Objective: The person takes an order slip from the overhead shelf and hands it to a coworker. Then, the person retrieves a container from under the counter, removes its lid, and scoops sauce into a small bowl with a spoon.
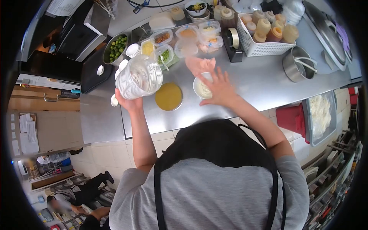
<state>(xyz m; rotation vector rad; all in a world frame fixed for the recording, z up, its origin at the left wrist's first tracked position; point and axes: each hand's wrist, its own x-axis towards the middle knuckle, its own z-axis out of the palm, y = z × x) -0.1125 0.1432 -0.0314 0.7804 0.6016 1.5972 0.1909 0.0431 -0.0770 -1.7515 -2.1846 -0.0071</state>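
Observation:
My left hand (128,102) grips a large clear plastic tub (140,78) from below, tilted above the left part of the steel counter. White smears coat the tub's inside. My right hand (223,90) is open, fingers spread, with thumb and index finger reaching across the rim of a small white bowl (198,93). Creamy white stuff (205,91) lies in that bowl. Between the two hands sits a round, flat, mustard-yellow disc (168,96). A crumpled pink cloth (200,65) lies just behind the bowl.
Behind are open bags of chopped greens (165,55) and other ingredients, a tape dispenser (233,44), a white basket (264,50) of squeeze bottles and a metal pot (294,67). A bowl of limes (117,50) stands left. People (82,191) are at lower left.

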